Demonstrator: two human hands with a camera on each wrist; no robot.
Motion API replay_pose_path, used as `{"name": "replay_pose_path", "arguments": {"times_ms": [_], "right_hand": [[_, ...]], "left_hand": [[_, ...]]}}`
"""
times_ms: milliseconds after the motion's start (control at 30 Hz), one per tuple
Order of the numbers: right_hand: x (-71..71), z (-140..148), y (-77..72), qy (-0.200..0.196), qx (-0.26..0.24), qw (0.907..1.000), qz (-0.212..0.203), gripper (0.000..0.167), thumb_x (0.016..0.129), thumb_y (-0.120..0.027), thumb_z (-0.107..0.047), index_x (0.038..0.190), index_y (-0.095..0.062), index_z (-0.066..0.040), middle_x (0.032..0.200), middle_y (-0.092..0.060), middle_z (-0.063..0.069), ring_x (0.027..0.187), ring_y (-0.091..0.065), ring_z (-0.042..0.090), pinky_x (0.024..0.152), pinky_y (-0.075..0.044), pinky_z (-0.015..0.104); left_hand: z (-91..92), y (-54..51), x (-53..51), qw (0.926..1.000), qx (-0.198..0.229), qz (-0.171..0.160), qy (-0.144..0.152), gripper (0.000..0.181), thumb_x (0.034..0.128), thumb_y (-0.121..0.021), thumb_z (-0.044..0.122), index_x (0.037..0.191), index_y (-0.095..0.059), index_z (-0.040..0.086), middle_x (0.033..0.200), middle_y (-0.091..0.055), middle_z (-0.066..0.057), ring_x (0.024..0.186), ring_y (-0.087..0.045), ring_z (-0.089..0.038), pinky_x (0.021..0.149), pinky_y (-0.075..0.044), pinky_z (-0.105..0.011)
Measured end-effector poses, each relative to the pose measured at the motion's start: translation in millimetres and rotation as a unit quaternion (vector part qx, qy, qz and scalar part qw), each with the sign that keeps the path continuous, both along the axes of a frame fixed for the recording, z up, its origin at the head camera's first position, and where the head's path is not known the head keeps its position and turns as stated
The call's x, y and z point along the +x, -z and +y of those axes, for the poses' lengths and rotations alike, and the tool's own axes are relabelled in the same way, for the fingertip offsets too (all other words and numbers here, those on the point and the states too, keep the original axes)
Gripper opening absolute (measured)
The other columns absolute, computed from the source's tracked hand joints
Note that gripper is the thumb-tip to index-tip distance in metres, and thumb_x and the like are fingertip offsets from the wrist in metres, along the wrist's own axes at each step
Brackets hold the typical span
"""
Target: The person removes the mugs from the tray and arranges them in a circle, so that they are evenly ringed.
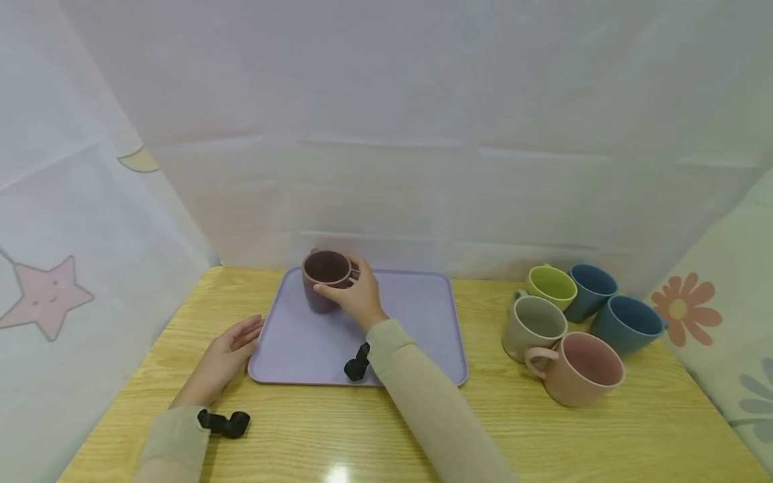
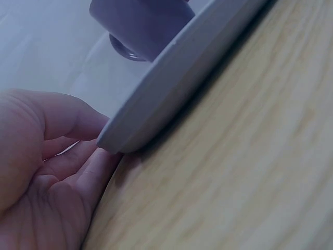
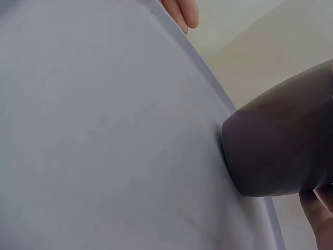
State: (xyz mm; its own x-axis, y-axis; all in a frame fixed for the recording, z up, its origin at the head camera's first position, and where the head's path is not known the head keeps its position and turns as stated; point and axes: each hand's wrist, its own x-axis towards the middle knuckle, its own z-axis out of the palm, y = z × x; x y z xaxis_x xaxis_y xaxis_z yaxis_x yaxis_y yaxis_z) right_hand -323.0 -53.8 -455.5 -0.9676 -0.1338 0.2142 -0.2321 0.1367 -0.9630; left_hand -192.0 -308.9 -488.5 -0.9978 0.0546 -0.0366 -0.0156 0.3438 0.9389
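Note:
My right hand (image 1: 356, 295) grips a dark purple mug (image 1: 320, 298) by its handle side, fingers and thumb about its upper part. The mug is upright at the back left of a lilac tray (image 1: 410, 322); in the right wrist view the mug's base (image 3: 260, 156) is at the tray surface. A second loop shows behind the mug's rim; I cannot tell whether it belongs to another mug. Beside the tray's left edge lies my left hand (image 1: 223, 359), its fingers extended. In the left wrist view its fingertips (image 2: 99, 125) touch the tray's rim (image 2: 156, 88).
On the right of the wooden table (image 1: 338, 429) several mugs stand close together: a yellow-green mug (image 1: 551, 285), a grey-beige mug (image 1: 522, 335), a pink mug (image 1: 574, 382), a blue mug (image 1: 582, 305) and another blue mug (image 1: 622, 332). A pale cloth (image 1: 386, 168) hangs behind.

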Motion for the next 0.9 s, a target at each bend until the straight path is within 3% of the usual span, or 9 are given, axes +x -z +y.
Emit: {"name": "replay_pose_path", "arguments": {"times_ms": [567,767,900], "right_hand": [[38.6,44.1,2.1,-0.049,0.012,0.9969,0.06,0.079,0.07,-0.095,-0.021,0.139,-0.057,-0.015,0.13,-0.061,0.001,0.119,-0.06,0.017,0.098,-0.053,0.031],[53.8,66.4,-5.9,-0.054,0.004,0.9952,0.082,0.084,0.069,-0.095,-0.011,0.143,-0.054,-0.01,0.136,-0.059,0.01,0.124,-0.057,0.027,0.101,-0.052,0.042],[63.9,86.2,-14.2,-0.046,0.001,0.9946,0.093,0.085,0.068,-0.095,-0.008,0.143,-0.055,-0.01,0.136,-0.059,0.01,0.123,-0.058,0.028,0.099,-0.053,0.041]], "left_hand": [[-3.5,-4.7,1.4,1.0,-0.005,0.0,0.001,0.059,0.1082,-0.049,0.014,0.16,-0.024,0.0,0.161,-0.032,-0.022,0.146,-0.031,-0.04,0.094,-0.038,-0.003],[-0.6,-4.4,1.3,1.0,-0.002,0.001,0.002,0.059,0.1081,-0.049,0.012,0.16,-0.024,-0.001,0.161,-0.031,-0.023,0.146,-0.032,-0.04,0.093,-0.038,-0.003],[1.2,-3.6,0.8,1.0,0.002,0.002,0.005,0.059,0.1078,-0.049,0.01,0.159,-0.023,-0.002,0.161,-0.031,-0.025,0.146,-0.032,-0.04,0.093,-0.038,-0.002]]}}
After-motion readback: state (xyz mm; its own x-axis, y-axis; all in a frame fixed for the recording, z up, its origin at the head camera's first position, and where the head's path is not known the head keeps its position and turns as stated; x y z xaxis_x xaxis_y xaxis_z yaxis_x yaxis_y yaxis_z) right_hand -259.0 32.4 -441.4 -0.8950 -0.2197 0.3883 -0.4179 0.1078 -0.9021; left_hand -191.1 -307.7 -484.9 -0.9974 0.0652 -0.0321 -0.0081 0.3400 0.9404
